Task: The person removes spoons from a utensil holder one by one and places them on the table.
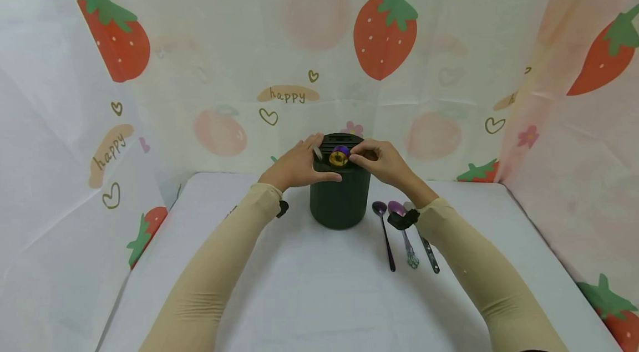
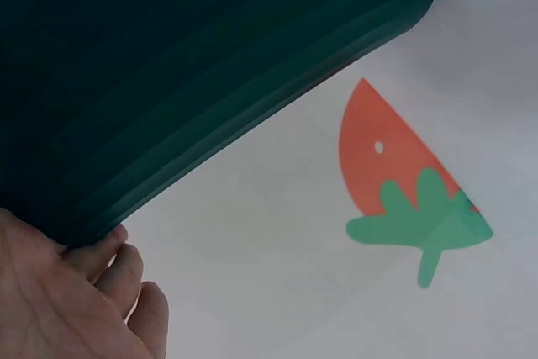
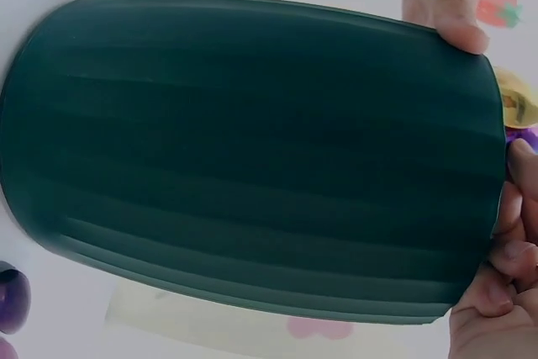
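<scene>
A dark green utensil holder (image 1: 339, 199) with a slotted black top stands upright on the table. My left hand (image 1: 298, 165) grips its upper left side, thumb across the front near the rim, fingers round the side. In the right wrist view, that thumb (image 3: 461, 27) presses the rim. My right hand (image 1: 381, 161) pinches at a shiny gold and purple spoon (image 1: 340, 157) at the rim; its gold bowl (image 3: 516, 100) shows in the right wrist view, and its handle is hidden. A silver spoon (image 1: 318, 152) stands in the holder beside the left hand.
Right of the holder lie a dark purple spoon (image 1: 384, 233), a purple spoon with an ornate greenish handle (image 1: 410, 249) and a third utensil with a dark handle (image 1: 430, 255), partly under the right wrist. A strawberry-print cloth backdrop (image 1: 319, 64) rises behind the white table (image 1: 319, 296).
</scene>
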### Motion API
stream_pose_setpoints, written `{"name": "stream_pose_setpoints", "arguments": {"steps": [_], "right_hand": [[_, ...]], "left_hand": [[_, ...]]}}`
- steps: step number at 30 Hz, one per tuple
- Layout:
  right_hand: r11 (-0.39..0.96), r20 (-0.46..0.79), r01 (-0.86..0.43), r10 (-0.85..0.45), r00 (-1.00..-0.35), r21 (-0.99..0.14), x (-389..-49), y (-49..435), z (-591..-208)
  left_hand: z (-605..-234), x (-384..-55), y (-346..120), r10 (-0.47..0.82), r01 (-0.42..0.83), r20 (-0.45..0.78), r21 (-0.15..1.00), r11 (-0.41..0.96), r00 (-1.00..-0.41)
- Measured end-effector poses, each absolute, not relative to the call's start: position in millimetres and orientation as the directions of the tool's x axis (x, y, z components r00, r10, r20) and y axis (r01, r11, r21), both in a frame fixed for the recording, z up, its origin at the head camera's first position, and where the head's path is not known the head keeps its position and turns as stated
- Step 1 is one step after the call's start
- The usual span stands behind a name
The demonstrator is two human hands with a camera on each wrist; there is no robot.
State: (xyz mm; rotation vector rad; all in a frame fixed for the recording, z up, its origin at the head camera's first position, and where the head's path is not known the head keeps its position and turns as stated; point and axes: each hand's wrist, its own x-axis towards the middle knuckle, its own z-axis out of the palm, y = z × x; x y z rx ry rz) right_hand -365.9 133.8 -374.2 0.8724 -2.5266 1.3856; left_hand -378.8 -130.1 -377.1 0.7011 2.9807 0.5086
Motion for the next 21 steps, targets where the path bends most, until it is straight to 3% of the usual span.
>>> {"name": "stream_pose_setpoints", "arguments": {"steps": [21], "right_hand": [[0.121,0.383,-0.449,-0.357,-0.852,-0.886,-371,147,-380]], "left_hand": [[-383,-380,-131,0.45,0.441,0.063,0.356,0.824,-0.891]]}}
